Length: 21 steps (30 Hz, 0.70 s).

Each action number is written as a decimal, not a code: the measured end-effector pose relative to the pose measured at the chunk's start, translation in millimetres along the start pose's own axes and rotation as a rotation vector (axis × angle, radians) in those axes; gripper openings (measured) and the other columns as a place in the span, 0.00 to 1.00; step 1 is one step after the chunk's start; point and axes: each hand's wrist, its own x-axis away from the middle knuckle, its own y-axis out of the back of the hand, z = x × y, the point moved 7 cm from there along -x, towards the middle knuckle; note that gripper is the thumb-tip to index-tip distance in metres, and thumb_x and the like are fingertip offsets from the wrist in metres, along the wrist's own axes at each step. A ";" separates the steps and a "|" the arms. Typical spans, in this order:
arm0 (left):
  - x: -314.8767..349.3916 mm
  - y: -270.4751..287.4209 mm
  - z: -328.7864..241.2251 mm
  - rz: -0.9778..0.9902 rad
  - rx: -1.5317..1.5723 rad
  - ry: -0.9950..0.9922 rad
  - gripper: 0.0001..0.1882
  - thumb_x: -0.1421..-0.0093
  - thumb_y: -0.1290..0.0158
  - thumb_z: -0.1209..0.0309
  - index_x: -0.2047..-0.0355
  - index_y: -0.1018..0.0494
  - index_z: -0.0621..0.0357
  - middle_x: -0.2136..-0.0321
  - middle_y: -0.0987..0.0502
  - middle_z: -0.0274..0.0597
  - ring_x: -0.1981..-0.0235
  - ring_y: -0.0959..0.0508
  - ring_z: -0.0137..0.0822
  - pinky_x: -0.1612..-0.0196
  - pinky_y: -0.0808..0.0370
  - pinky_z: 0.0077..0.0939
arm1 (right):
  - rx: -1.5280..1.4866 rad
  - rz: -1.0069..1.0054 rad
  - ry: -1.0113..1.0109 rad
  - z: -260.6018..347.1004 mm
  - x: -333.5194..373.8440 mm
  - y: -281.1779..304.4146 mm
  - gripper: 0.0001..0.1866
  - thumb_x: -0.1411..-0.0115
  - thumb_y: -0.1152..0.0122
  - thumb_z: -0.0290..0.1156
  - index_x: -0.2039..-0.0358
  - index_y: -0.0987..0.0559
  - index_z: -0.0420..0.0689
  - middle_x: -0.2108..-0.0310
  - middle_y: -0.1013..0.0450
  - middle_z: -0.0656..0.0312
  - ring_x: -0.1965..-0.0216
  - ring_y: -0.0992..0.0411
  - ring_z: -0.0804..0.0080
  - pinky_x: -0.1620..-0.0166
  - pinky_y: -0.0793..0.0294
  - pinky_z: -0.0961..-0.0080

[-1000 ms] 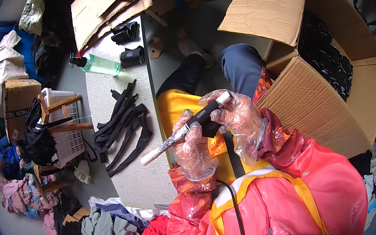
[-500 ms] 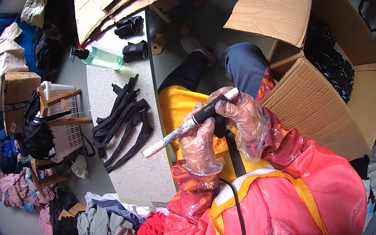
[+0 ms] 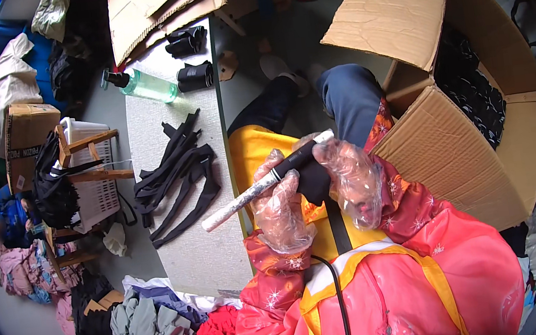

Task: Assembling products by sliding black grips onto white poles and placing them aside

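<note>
Clear plastic gloves cover both my hands, which are over my yellow apron. My left hand (image 3: 279,203) is closed around a white speckled rod (image 3: 235,203), near where a black fabric strip (image 3: 297,158) is wound round it. My right hand (image 3: 353,177) grips the wound strip near the rod's other end, where a short white tip shows. A loose black part of the fabric hangs between my hands. The rod slants, with its long bare end over the table edge. On the table, left of my hands, lie several loose black strips (image 3: 178,175).
The pale table (image 3: 193,264) also holds a green spray bottle (image 3: 148,87), black fabric rolls (image 3: 195,76) and flattened cardboard (image 3: 162,10). An open cardboard box (image 3: 443,152) with black patterned cloth stands at right. Clothing piles (image 3: 151,329) lie at lower left. Another person (image 3: 9,216) sits far left.
The wound fabric now reaches closer to the rod's right tip, so less white shows there. More loose black fabric shows between my hands. My right hand has shifted slightly to the right.
</note>
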 end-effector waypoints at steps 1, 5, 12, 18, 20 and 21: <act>-0.3 2.5 1.8 0.001 -0.001 0.002 0.20 0.45 0.51 0.81 0.51 0.36 0.65 0.56 0.29 0.49 0.53 0.27 0.38 0.47 0.31 0.29 | -0.001 -0.002 0.002 -3.9 -0.4 2.5 0.14 0.44 0.37 0.37 0.62 0.24 0.42 0.66 0.28 0.66 0.64 0.32 0.81 0.57 0.34 0.82; -2.0 -0.5 -0.1 0.111 -0.063 -0.024 0.22 0.47 0.52 0.84 0.50 0.37 0.66 0.56 0.30 0.49 0.53 0.27 0.38 0.46 0.32 0.30 | 0.230 -0.123 0.010 2.2 0.8 6.6 0.15 0.45 0.36 0.40 0.66 0.23 0.41 0.68 0.28 0.65 0.64 0.32 0.79 0.55 0.35 0.80; -1.7 -6.6 10.0 0.102 -0.015 0.122 0.23 0.45 0.51 0.82 0.47 0.38 0.67 0.53 0.31 0.49 0.52 0.28 0.37 0.45 0.33 0.29 | 0.153 0.114 0.131 12.2 -2.8 -7.1 0.12 0.45 0.45 0.21 0.59 0.27 0.37 0.60 0.27 0.57 0.54 0.29 0.66 0.45 0.36 0.74; -1.3 1.6 8.9 -0.012 0.022 -0.008 0.19 0.46 0.49 0.82 0.52 0.34 0.67 0.56 0.29 0.47 0.55 0.26 0.36 0.48 0.29 0.27 | 0.104 0.012 -0.004 6.6 -1.5 4.8 0.13 0.44 0.42 0.27 0.58 0.27 0.41 0.63 0.28 0.63 0.61 0.29 0.77 0.53 0.31 0.79; -0.3 1.9 8.0 0.015 -0.013 -0.027 0.19 0.46 0.49 0.82 0.52 0.34 0.67 0.56 0.29 0.47 0.55 0.27 0.36 0.48 0.29 0.27 | 0.094 0.045 -0.006 2.4 -0.4 3.6 0.15 0.44 0.40 0.31 0.57 0.28 0.39 0.62 0.28 0.61 0.59 0.29 0.74 0.53 0.30 0.77; 0.3 0.7 6.2 0.046 -0.049 -0.047 0.19 0.46 0.49 0.82 0.52 0.34 0.67 0.56 0.29 0.46 0.54 0.27 0.36 0.48 0.29 0.27 | 0.084 0.079 -0.005 0.4 -0.3 2.5 0.19 0.44 0.38 0.35 0.57 0.29 0.38 0.61 0.29 0.59 0.58 0.29 0.72 0.53 0.29 0.76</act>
